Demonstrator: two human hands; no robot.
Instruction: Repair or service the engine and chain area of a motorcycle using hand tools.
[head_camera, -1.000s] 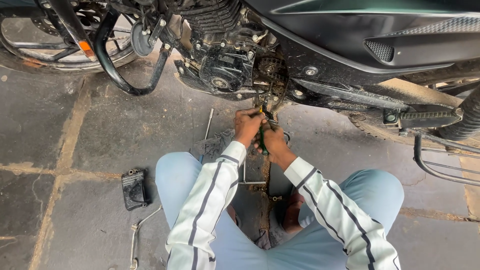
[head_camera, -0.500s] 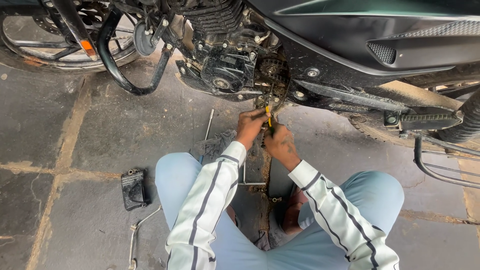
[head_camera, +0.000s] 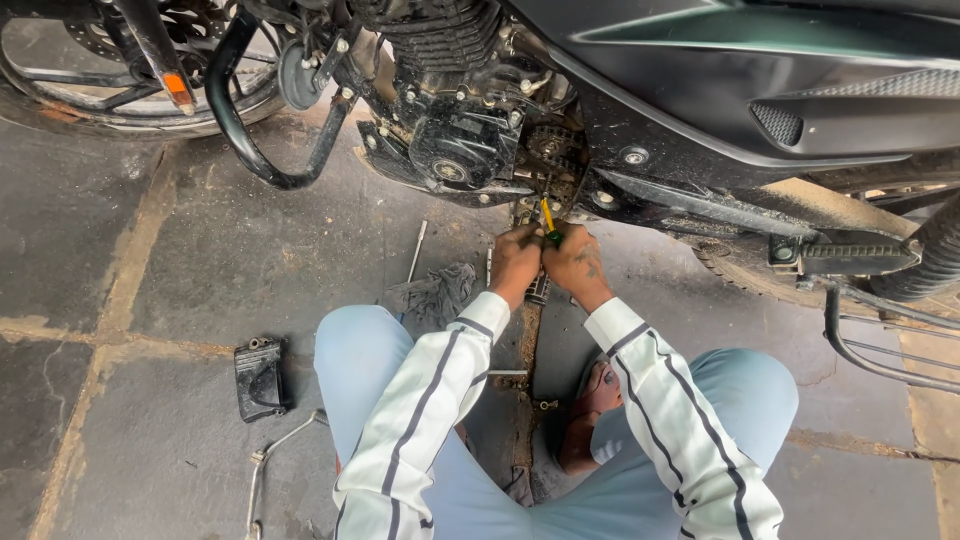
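Both hands (head_camera: 548, 262) meet below the motorcycle engine (head_camera: 455, 150); a rag (head_camera: 432, 296) lies left of them, a cover (head_camera: 260, 378) farther left on the floor (head_camera: 150, 260).

Roadside repair spot: motorcycle (head_camera: 600, 90) on stone paving (head_camera: 150, 250), loose tools.

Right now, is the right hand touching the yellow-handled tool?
Touching. The head view shows the right hand closed around the lower end of the yellow-handled tool, beside the left hand.

Striped sleeves, pale blue trousers

The person wore a white long-sleeved shirt (head_camera: 440, 400) with thin dark lengthwise stripes, light blue trousers (head_camera: 360, 350), and a dark marking showed on the right hand (head_camera: 578, 262).
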